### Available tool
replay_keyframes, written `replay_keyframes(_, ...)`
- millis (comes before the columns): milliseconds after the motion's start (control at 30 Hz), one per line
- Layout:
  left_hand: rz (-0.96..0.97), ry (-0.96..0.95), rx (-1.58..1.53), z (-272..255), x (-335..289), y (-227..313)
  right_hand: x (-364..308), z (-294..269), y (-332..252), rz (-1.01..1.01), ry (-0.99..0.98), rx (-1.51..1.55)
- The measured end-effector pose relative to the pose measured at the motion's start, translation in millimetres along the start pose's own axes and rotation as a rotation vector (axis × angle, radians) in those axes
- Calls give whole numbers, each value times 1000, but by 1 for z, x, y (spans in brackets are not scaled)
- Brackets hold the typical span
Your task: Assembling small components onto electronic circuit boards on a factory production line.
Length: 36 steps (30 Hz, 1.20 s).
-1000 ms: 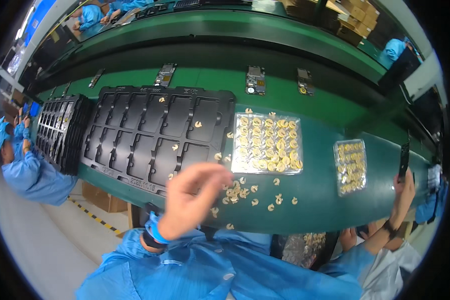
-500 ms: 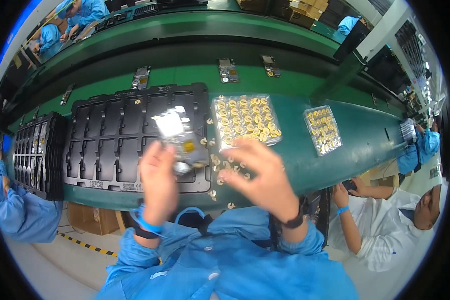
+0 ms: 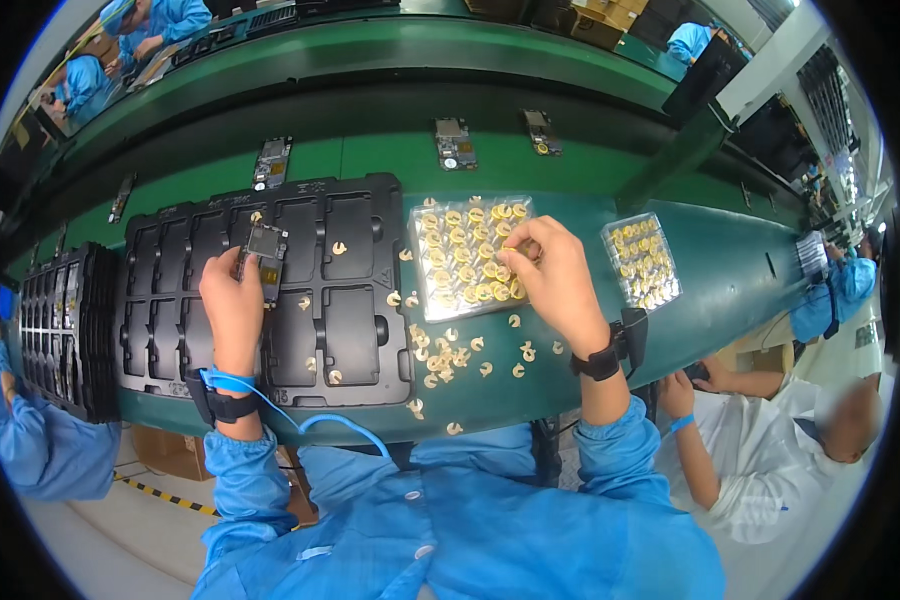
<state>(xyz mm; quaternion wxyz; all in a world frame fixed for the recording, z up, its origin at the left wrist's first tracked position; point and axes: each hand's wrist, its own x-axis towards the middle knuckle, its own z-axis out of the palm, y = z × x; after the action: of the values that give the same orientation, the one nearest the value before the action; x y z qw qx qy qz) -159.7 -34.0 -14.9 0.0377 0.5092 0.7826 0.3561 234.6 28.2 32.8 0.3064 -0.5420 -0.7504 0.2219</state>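
Note:
My left hand (image 3: 233, 305) grips a small dark circuit board (image 3: 267, 243) by its near edge, over the middle of a black compartment tray (image 3: 355, 340). The board has a grey square plate and a small yellow patch. To the right, my right hand (image 3: 562, 280) is closed in a pinch at the right side of a clear plastic tray (image 3: 432, 308) of round yellow-gold pieces (image 3: 457, 240). Its fingertips touch the pieces there; whether one is between them is hidden. Small pale tabs (image 3: 450, 358) lie scattered in front of the clear tray, some inside the black tray.
A second clear tray of gold pieces (image 3: 642, 262) sits further right. Stacked black trays (image 3: 65, 330) stand at the left. Several boards, among them one board (image 3: 456, 143), lie on the green belt (image 3: 370, 155) behind. A post (image 3: 675, 160) rises behind the second tray. People work on both sides.
My left hand has moved left with the circuit board, now held over the black tray's middle. My right hand has gone from open in front of the clear tray to a pinch over its right side.

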Motion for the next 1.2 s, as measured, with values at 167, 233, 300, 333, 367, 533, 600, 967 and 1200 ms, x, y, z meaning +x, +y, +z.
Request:
replay_keyframes(167,308,219,257,-11,-31,34,-20,-9,-25,54,-61,470)
replay_keyframes(233,410,49,-156,-29,-50,80,-37,-14,-40,101,-192,884)
replay_keyframes(300,-5,-438,-749,-43,-88,123,-50,-11,-54,93,-228,952)
replay_keyframes(333,-44,-540,-935,-44,-104,136,-56,-11,-65,101,-252,995)
replay_keyframes(367,-81,-640,-1121,-43,-117,147,-62,-9,-72,109,-274,1038)
replay_keyframes(533,-15,-525,-1103,-33,-145,163,-81,-4,-82,-97,-117,801)
replay_keyframes(600,-26,-484,-1065,-33,-151,161,-84,-1,-83,-177,-40,686)
replay_keyframes(967,-191,-539,-1294,-35,-160,153,-100,-4,-93,-413,88,382)
replay_keyframes(1200,-370,-745,-1544,-42,-153,152,-98,-1,-82,-648,13,335)
